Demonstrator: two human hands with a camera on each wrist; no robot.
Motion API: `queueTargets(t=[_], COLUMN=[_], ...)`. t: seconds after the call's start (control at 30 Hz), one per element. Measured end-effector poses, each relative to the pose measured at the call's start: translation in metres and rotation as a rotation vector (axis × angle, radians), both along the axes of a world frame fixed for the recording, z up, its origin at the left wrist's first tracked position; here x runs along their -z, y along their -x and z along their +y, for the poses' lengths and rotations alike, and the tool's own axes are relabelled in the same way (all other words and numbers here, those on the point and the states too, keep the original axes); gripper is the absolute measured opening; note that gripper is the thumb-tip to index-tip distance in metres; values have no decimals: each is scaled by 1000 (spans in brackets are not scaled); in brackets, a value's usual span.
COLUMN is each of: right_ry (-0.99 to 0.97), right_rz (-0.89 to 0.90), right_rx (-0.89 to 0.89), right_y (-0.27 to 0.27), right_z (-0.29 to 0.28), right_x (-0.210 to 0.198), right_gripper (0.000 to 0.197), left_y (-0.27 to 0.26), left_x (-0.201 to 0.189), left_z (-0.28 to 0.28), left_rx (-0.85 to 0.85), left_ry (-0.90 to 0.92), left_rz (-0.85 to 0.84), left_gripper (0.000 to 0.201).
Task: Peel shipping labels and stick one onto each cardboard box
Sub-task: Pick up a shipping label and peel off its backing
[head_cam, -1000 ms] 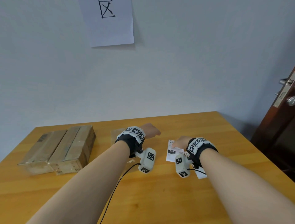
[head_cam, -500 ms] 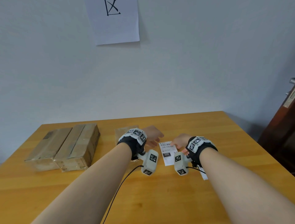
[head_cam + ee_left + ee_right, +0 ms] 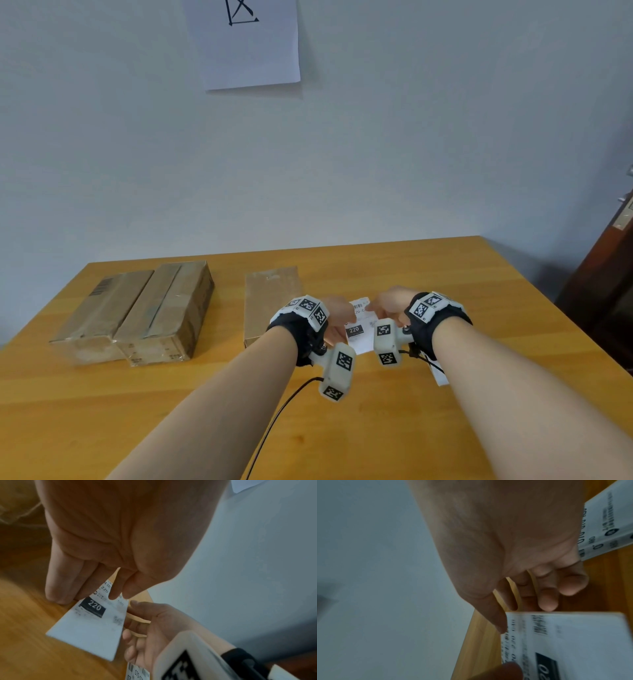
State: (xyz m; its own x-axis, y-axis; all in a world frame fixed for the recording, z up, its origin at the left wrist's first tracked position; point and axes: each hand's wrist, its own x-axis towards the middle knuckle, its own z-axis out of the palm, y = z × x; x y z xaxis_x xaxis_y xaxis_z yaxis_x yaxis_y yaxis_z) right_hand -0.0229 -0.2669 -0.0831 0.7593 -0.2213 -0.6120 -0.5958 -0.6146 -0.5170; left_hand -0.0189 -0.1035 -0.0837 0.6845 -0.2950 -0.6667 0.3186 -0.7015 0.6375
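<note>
Both hands meet over the middle of the counter [image 3: 445, 445] around a single shipping label [image 3: 359, 334], the white sheet printed with "220" on a black bar. The left hand [image 3: 337, 317] has its fingers curled down onto the label's far left edge, where the left wrist view shows the fingertips [image 3: 113, 595] bearing on the printed top. The right hand [image 3: 388, 303] pinches the opposite edge; its thumb [image 3: 496, 618] lies on the label's corner, with the other fingers tucked behind.

By the look of it, the peeling has not properly begun. A thin tan line along the label's edge in the right wrist view suggests the backing is still attached, though blur makes that uncertain.

A second printed label [image 3: 611, 524] lies on the counter beside and under the right wrist, untouched.

Three cardboard boxes wait. A pair of taped boxes [image 3: 137, 311] sits well to the left of the left hand, side by side and touching, and a smaller flat box [image 3: 270, 298] lies just beyond and left of the left hand. No white label shows on any of their visible faces, so I judge every box still to be done; the dark barcode on the far-left box looks printed on.
</note>
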Motion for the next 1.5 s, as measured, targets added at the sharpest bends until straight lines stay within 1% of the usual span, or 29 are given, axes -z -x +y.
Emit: queueTargets(t=[0.07,0.13,0.17,0.23,0.33,0.4,0.43,0.5,0.57,0.63,0.73,0.8,0.93,1.0,1.07,1.13,1.2,1.27,1.33,1.4,1.47,1.5], right_ry=[-9,10,0,-64,-190,-266,-283,-329,-390,-454,-542,-560,-548,-554,-565,-564,-561,-564,-577,-596,-630,-648], right_rz=[2,-14,-35,-80,-165,-265,-315,-388,-419,-432,-417,-396,-393,-394,-394,-392,-390,-396,-411,-439,-476,-494], right_rx=[1,-15,-9,33,123,185,200,217,229,224,179,141,117,126,133,135,139,143,151,165,180,181], right_y=[1,1,1,0,-6,-11,-14,-19,-22,-25,-26,-26,-23,-22,-20,-18,-16,-13,-10,-9,-9,-9], right_z=[-1,0,2,6,16,24,28,36,46,55,71,81,93,95,97,98,99,99,98,96,96,97], right_x=[-1,-5,-9,-16,-26,-34,-39,-47,-54,-59,-62,-64,-68,-71,-72,-72,-71,-71,-73,-76,-79,-81], right_gripper=[28,32,34,32,21,17,18,18,17,18,21,22,23,22,23,23,23,23,23,23,22,22], left_y=[1,-1,-3,-5,-10,-14,-16,-23,-29,-30,-23,-19,-12,-8,-3,-1,3,7,9,10,6,5], left_x=[-4,-9,-13,-28,-56,-75,-82,-89,-88,-82,-66,-59,-52,-49,-49,-50,-53,-59,-71,-84,-93,-97], left_z=[0,1,2,9,29,48,59,83,107,126,143,148,151,148,144,140,136,133,130,129,130,131], left_rx=[50,62,44,-23,-132,-192,-246,-352,-394,-365,-207,-169,-103,-32,50,101,115,90,9,-210,-408,-462], left_ry=[-20,-4,22,86,291,353,350,273,168,81,-68,-58,7,-3,-31,-39,-30,-21,8,138,328,413], left_rz=[-29,-58,-75,-179,-337,-440,-506,-653,-729,-648,-486,-423,-401,-433,-465,-454,-420,-396,-436,-447,-371,-340], left_gripper=[36,36,36,35,31,28,30,34,36,38,43,50,55,54,59,62,60,53,42,34,37,35])
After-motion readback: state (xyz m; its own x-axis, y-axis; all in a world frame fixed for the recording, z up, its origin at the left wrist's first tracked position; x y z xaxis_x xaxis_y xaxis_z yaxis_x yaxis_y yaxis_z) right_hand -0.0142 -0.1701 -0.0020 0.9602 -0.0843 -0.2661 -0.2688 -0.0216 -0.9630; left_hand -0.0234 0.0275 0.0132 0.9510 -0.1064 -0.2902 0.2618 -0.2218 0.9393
